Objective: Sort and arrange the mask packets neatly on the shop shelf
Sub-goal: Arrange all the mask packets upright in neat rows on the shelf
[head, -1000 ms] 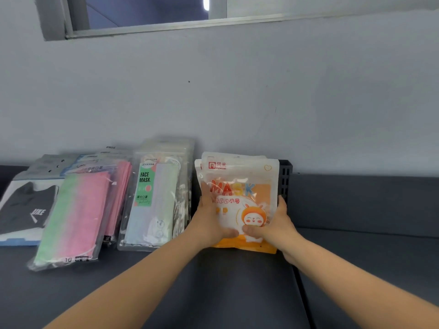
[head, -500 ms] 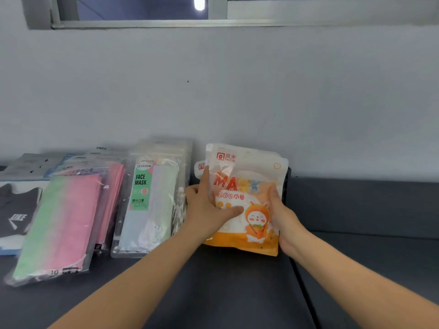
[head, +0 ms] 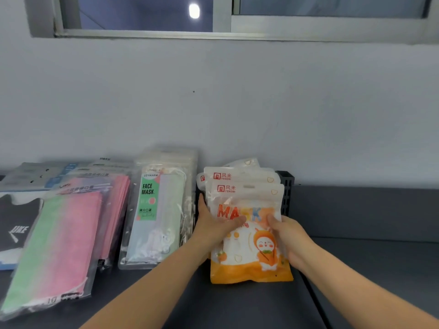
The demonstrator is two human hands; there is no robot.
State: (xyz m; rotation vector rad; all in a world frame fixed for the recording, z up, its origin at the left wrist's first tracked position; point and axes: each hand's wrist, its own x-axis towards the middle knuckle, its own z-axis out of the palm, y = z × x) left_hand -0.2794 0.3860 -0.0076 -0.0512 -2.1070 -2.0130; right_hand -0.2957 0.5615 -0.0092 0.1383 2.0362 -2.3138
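A stack of orange-and-white mask packets (head: 247, 262) with a cartoon figure leans against a black divider (head: 287, 186) on the dark shelf (head: 237, 305). My left hand (head: 213, 224) grips the stack's left edge, thumb across the front. My right hand (head: 288, 236) holds its right side, thumb on the front packet. The packets behind are fanned upward and slightly left. Left of them lies a clear "FACE MASK" packet pile (head: 156, 210), then pink-green mask packets (head: 61, 243) and a black mask packet (head: 16, 224).
A grey wall (head: 261, 103) rises directly behind the shelf, with a window frame (head: 223, 22) above. Grey-blue packets (head: 35, 174) lie at the back left. A seam (head: 316, 302) splits the shelf surface just right of the orange stack.
The orange stack has been straightened from a rightward tilt to nearly upright. Both hands shifted up its sides, and the back packets now show fanned above the front one.
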